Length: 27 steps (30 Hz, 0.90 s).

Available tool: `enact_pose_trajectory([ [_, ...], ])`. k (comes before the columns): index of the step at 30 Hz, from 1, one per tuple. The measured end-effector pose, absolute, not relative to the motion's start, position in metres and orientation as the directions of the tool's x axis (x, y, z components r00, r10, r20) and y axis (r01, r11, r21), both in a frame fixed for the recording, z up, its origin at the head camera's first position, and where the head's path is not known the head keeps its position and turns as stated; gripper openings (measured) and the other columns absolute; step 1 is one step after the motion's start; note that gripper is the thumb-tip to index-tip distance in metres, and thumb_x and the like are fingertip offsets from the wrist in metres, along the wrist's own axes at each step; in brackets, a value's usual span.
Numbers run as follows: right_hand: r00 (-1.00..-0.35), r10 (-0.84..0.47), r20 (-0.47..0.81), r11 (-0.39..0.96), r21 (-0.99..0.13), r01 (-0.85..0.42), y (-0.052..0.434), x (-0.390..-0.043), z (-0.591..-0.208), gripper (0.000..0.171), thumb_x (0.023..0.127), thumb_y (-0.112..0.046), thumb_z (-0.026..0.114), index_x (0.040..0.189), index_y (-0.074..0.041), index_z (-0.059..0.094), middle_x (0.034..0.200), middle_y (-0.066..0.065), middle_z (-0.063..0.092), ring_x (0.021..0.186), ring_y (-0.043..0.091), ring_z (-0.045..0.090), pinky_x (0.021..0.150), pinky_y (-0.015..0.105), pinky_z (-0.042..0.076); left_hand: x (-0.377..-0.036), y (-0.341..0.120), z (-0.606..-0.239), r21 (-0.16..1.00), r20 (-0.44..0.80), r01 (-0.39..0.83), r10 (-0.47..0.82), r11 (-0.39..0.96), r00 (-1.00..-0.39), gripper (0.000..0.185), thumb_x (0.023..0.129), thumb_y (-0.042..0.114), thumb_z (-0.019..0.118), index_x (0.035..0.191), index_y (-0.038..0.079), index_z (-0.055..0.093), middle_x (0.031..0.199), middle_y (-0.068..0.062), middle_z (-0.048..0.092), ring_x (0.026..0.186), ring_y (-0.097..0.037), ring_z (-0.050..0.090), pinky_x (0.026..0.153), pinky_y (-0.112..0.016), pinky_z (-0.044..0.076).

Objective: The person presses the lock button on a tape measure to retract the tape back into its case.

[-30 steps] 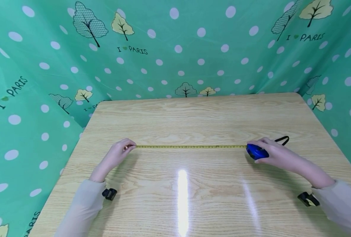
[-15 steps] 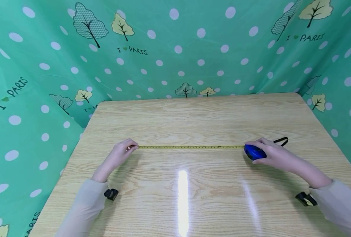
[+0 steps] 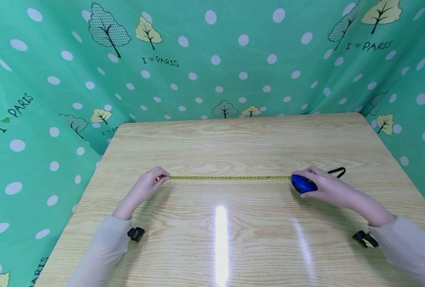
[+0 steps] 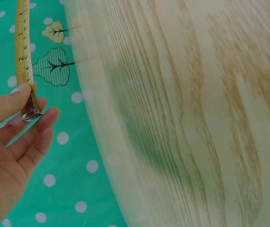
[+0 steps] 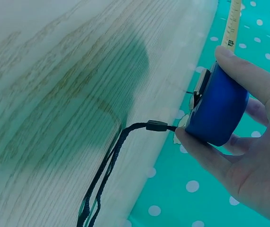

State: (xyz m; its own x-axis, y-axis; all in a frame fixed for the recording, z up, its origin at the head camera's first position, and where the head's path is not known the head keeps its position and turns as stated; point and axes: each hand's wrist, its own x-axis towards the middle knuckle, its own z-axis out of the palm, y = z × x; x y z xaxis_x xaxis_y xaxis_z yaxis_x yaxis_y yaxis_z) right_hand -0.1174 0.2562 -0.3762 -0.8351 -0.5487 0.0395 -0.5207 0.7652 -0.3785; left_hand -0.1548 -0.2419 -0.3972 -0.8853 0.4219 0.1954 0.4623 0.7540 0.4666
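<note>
- Your left hand [image 3: 149,184], at 8 o'clock in the head view, pinched the end of the yellow tape [image 3: 230,178]; the metal hook [image 4: 32,116] showed just past your thumb.
- Your right hand [image 3: 321,185], at 4 o'clock, gripped the blue case [image 3: 303,183] by opposite edges; its black strap [image 3: 337,172] stuck out towards 2 o'clock.
- The tape ran straight between your hands, from 9 to 3 o'clock, over the wooden table [image 3: 212,151].
- The tape was probably thin and springy, apt to buckle if twisted and to pull back into the case; flat, right beside the hook, looked the best place for you to pinch it.
- The case looked hard, smooth and easy to lift, perhaps a little slippery; its rounded edges suited your grip.
- Compared with a second earlier, your right hand and the case had shifted towards 9 o'clock, your left hand slightly towards 3, leaving less tape showing.
</note>
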Motion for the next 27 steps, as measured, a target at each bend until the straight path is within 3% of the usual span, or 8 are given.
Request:
enact_pose_trajectory([
  [27,-0.826,-0.561,0.056,0.758,-0.366,-0.540,0.249,-0.119,-0.379,0.058,0.071,-0.018,0.074,0.122,-0.005,0.049,0.101,0.016,0.051,0.089,0.030,0.054,0.064,0.036,0.050,-0.156,-0.227,-0.400,0.451,0.246,0.559,0.506,0.696,-0.827,0.007,0.082,0.002,0.061,0.088,0.000,0.064,0.080,-0.003,0.059,0.072,-0.015,0.057,0.062,-0.026,0.050],
])
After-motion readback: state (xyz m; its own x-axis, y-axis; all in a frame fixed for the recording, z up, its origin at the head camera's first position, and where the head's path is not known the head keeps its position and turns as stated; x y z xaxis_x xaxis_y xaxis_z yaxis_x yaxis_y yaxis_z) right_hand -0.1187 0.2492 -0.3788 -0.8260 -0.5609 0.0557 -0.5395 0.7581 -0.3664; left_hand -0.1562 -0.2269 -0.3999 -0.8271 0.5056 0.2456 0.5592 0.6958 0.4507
